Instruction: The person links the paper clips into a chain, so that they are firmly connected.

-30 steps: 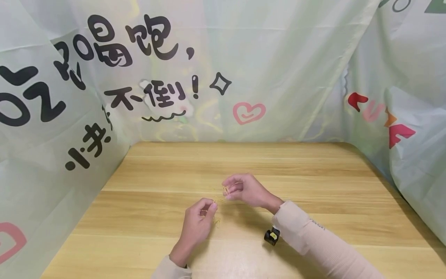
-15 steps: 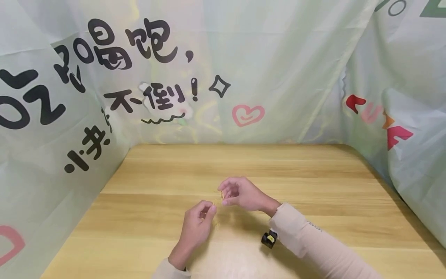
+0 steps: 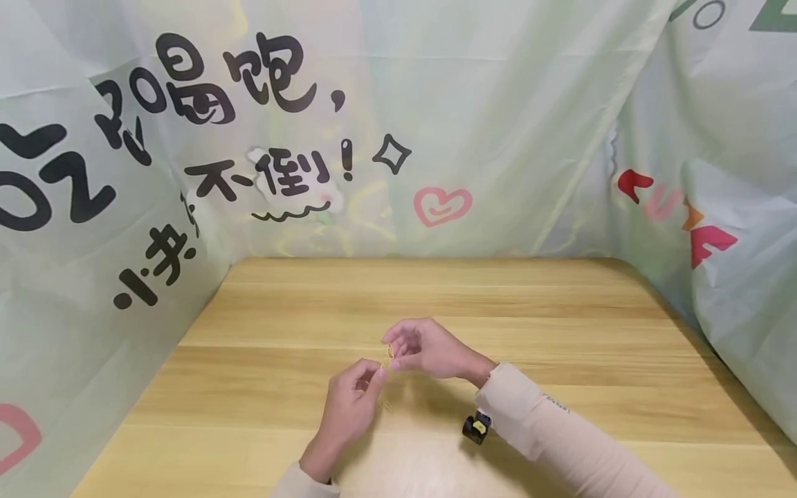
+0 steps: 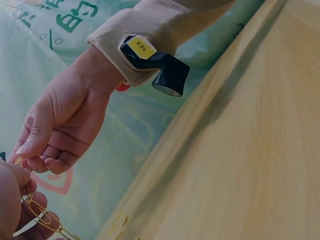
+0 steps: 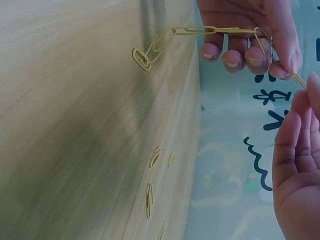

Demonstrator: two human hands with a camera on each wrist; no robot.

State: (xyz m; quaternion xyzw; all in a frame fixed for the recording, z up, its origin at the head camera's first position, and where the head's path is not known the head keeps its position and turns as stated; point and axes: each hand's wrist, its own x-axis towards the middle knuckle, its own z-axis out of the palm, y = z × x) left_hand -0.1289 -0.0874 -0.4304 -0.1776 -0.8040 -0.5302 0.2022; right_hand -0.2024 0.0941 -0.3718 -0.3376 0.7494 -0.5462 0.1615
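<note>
My left hand (image 3: 350,398) pinches the end of a chain of linked yellow paper clips (image 5: 215,30) between thumb and forefinger. In the right wrist view the chain runs from the left fingertips across the other fingers and out past them. My right hand (image 3: 436,349) pinches a yellow paper clip (image 5: 298,80) at the left fingertips, where the two hands nearly meet. Whether this clip is hooked into the chain cannot be made out. The left wrist view shows the right hand (image 4: 70,120) above and the left hand (image 4: 10,195) at the lower left corner.
Several loose yellow paper clips (image 5: 149,200) lie on the wooden table (image 3: 529,304) beyond the hands. A black wrist camera (image 3: 477,427) hangs under the right sleeve. Printed cloth (image 3: 498,138) closes off the back and sides.
My right hand has moved left and slightly down, bringing its paper clip up to the left fingertips. The left hand stays nearly in place, still pinching the chain.
</note>
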